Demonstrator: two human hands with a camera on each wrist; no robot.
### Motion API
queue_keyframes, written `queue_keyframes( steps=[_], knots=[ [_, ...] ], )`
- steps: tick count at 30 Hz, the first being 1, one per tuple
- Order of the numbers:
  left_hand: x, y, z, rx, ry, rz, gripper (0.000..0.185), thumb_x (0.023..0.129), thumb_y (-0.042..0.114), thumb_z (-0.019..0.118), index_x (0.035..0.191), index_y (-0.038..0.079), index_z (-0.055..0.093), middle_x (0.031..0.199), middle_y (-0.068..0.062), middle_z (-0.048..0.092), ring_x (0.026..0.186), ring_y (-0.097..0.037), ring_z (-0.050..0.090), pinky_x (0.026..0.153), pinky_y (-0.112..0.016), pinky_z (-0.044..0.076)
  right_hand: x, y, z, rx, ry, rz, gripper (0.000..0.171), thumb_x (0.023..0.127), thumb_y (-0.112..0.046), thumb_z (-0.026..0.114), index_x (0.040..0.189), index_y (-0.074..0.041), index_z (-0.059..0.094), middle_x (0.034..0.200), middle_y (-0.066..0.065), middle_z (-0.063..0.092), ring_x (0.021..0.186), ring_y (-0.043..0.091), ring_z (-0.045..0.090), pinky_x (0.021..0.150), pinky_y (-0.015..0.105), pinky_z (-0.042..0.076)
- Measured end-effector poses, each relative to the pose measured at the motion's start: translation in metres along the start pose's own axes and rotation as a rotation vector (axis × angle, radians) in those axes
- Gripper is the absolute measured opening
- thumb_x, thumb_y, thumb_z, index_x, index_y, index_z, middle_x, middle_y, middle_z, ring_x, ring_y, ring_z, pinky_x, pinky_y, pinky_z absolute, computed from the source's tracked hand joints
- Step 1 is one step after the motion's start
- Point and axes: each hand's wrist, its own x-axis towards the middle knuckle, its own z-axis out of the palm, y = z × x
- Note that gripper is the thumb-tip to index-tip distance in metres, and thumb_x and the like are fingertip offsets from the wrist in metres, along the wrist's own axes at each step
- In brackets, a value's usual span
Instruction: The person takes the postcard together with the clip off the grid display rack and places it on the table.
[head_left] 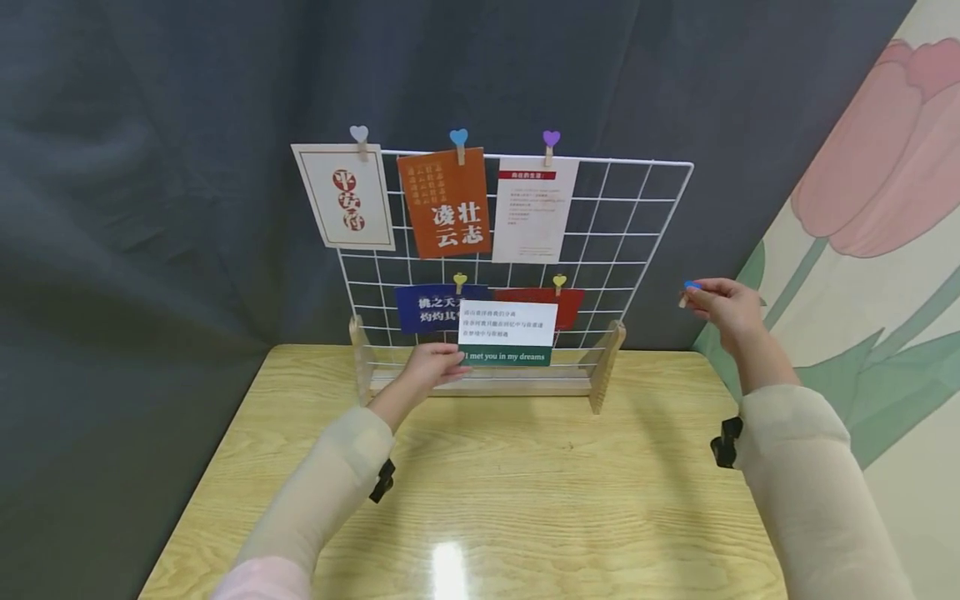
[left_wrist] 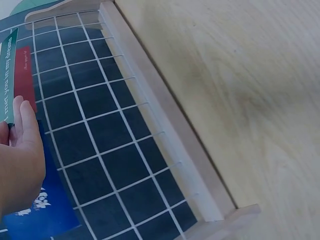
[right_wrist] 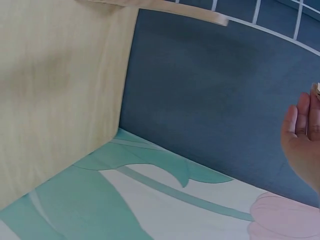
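Note:
My left hand (head_left: 429, 367) pinches the lower left corner of a white and green card (head_left: 507, 333), in front of the white wire grid rack (head_left: 630, 229). The card overlaps a blue card (head_left: 420, 310) and a red card (head_left: 572, 307), each hung by a yellow heart clothespin. To the right of the rack, my right hand (head_left: 726, 307) pinches a small wooden clothespin with a blue top (head_left: 692, 286). In the left wrist view the left fingers (left_wrist: 27, 120) grip the card's edge; in the right wrist view the right hand (right_wrist: 305, 130) is partly cut off.
Along the rack's top hang a white card (head_left: 348, 208), an orange card (head_left: 446, 208) and a pale printed card (head_left: 534, 212), held by heart clothespins. Wooden feet (head_left: 606, 367) carry the rack on the wood-grain table (head_left: 540, 483). A dark curtain (head_left: 225, 100) stands behind.

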Motion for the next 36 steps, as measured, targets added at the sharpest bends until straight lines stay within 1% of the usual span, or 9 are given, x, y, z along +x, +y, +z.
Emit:
queue_keyframes(
  steps=[3,9,11,14,18,21,25,30,36],
  knots=[
    [-0.001,-0.005,-0.004,-0.017,0.012,-0.016,0.034,0.082,-0.004,0.053,0.115,-0.010,0.046,0.109,-0.024,0.049,0.090,-0.031,0.056,0.071,-0.027,0.048,0.007,0.020,-0.012,-0.052,-0.015,0.002,0.004,0.080,-0.013,0.062,0.083,-0.013,0.060,0.073,-0.007,0.063,0.067,0.006,0.059,0.062,0.017,0.047],
    [-0.002,-0.016,-0.011,-0.006,0.011,0.001,0.035,0.083,-0.004,0.052,0.116,-0.011,0.044,0.113,-0.025,0.047,0.087,-0.028,0.058,0.076,-0.030,0.046,0.024,0.062,-0.035,-0.063,-0.099,0.008,0.017,0.078,-0.017,0.064,0.090,-0.006,0.059,0.077,-0.002,0.063,0.070,0.011,0.060,0.062,0.022,0.048],
    [-0.002,-0.022,-0.015,-0.009,-0.013,0.032,0.037,0.083,-0.002,0.053,0.116,-0.013,0.044,0.112,-0.026,0.047,0.085,-0.027,0.059,0.075,-0.030,0.046,0.020,0.067,-0.036,-0.028,-0.122,0.001,0.015,0.079,-0.014,0.063,0.090,-0.004,0.060,0.077,0.000,0.064,0.069,0.013,0.060,0.060,0.022,0.048],
    [-0.004,-0.028,-0.020,-0.007,-0.021,0.041,0.038,0.083,-0.001,0.053,0.117,-0.013,0.042,0.112,-0.026,0.047,0.088,-0.028,0.058,0.076,-0.030,0.046,0.002,0.059,-0.026,-0.111,-0.102,-0.002,0.012,0.082,-0.017,0.060,0.088,-0.007,0.060,0.076,-0.003,0.063,0.068,0.009,0.059,0.062,0.019,0.048],
    [-0.008,-0.034,-0.026,-0.003,0.007,0.002,0.039,0.084,-0.002,0.051,0.120,-0.012,0.040,0.116,-0.025,0.045,0.096,-0.033,0.053,0.078,-0.031,0.045,-0.017,0.053,-0.015,-0.133,-0.079,0.023,0.009,0.083,-0.016,0.058,0.088,-0.009,0.059,0.074,-0.009,0.060,0.066,0.005,0.057,0.061,0.015,0.047],
    [-0.012,-0.037,-0.033,-0.012,0.010,-0.005,0.039,0.085,-0.004,0.049,0.121,-0.014,0.037,0.118,-0.028,0.042,0.096,-0.034,0.052,0.078,-0.032,0.045,-0.025,0.053,-0.010,-0.128,-0.073,0.055,0.012,0.085,-0.013,0.055,0.091,-0.003,0.056,0.073,-0.009,0.060,0.065,0.004,0.056,0.060,0.014,0.046],
    [-0.019,-0.038,-0.039,-0.050,0.022,-0.013,0.039,0.085,-0.007,0.047,0.121,-0.016,0.035,0.118,-0.031,0.040,0.095,-0.034,0.053,0.080,-0.034,0.044,-0.028,0.064,-0.012,-0.192,-0.078,0.082,0.020,0.086,-0.013,0.053,0.096,0.004,0.050,0.072,-0.011,0.059,0.065,0.002,0.056,0.060,0.015,0.046],
    [-0.015,-0.047,-0.044,-0.097,0.072,-0.032,0.040,0.084,-0.007,0.048,0.120,-0.015,0.036,0.115,-0.030,0.043,0.089,-0.031,0.057,0.078,-0.033,0.044,-0.031,0.081,-0.014,-0.253,-0.093,0.101,0.025,0.088,-0.014,0.050,0.099,0.007,0.048,0.072,-0.013,0.059,0.065,0.001,0.056,0.060,0.016,0.046],
    [-0.018,-0.053,-0.052,-0.099,0.087,-0.037,0.039,0.084,-0.007,0.048,0.120,-0.016,0.036,0.113,-0.032,0.043,0.094,-0.035,0.053,0.080,-0.034,0.043,-0.036,0.096,-0.012,-0.267,-0.110,0.129,0.023,0.088,-0.015,0.050,0.099,0.005,0.050,0.074,-0.013,0.060,0.067,0.003,0.057,0.062,0.017,0.046]
  ],
)
